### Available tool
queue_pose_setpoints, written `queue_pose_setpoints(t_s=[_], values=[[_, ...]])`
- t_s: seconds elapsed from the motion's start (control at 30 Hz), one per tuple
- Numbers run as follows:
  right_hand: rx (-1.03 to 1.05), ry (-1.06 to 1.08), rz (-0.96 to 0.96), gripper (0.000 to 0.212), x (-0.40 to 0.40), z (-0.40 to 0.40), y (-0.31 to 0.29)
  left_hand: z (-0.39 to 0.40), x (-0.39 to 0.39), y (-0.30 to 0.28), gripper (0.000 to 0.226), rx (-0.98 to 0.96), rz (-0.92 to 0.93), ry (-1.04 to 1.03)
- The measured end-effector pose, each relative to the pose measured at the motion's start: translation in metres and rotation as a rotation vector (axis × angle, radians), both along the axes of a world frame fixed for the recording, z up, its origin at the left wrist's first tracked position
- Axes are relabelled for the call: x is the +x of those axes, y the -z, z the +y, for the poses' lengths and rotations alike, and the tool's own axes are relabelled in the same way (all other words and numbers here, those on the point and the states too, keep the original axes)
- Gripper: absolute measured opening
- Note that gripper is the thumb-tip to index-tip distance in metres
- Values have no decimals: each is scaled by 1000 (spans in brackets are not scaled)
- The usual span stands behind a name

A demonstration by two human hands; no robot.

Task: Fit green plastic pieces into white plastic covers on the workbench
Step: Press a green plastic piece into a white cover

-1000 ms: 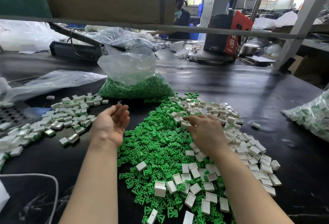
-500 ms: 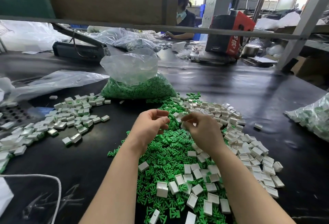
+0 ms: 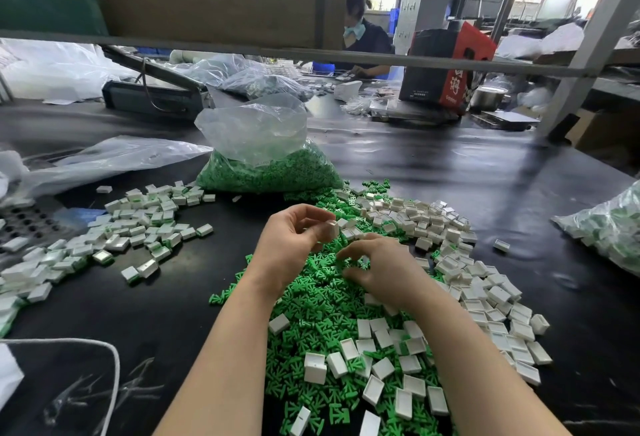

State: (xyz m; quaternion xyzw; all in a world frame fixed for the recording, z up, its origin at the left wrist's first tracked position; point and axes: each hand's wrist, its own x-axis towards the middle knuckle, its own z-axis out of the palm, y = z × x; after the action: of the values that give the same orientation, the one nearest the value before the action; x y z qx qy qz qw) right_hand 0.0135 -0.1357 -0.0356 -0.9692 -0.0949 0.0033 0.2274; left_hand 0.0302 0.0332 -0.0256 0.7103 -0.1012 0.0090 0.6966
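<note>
A heap of loose green plastic pieces (image 3: 318, 304) covers the middle of the black workbench (image 3: 173, 314), mixed with white plastic covers (image 3: 485, 293) that spread to the right. My left hand (image 3: 294, 241) is raised above the heap and pinches a white cover (image 3: 333, 229) at its fingertips. My right hand (image 3: 377, 269) is lower, on the green heap, with thumb and forefinger curled around a green piece (image 3: 362, 263). The two hands are a little apart.
Covers with green inside (image 3: 138, 231) lie in a loose group at the left. A clear bag of green pieces (image 3: 266, 165) stands behind the heap. Another filled bag (image 3: 613, 227) lies at the right edge. A person works at the far bench.
My left hand came over from the left and now holds the white cover, which left my right hand. My right hand dropped onto the green heap.
</note>
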Motion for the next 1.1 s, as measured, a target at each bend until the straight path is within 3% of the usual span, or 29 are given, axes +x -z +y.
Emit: queue_pose_setpoints(t_s=[0.13,0.33,0.5,0.67,0.87,1.0,1.1], values=[[-48,4,-28,21,-1,5,-5,-1,-1,-2,6,-74,-1,46],[-47,6,-57,33,-4,7,-4,0,0,-4,8,-166,30,11],[-17,10,-80,19,-3,5,-1,4,1,-1,10,-227,91,-11],[487,110,-125,7,-2,3,-5,3,1,-1,8,-228,125,-27],[1130,141,-10,12,-5,5,-14,-1,-1,-2,9,-266,149,35],[1351,170,-23,11,-3,11,-16,-5,-3,-2,13,-241,163,66],[1374,199,-76,10,-3,17,-15,-11,-5,-3,17,-237,166,99]])
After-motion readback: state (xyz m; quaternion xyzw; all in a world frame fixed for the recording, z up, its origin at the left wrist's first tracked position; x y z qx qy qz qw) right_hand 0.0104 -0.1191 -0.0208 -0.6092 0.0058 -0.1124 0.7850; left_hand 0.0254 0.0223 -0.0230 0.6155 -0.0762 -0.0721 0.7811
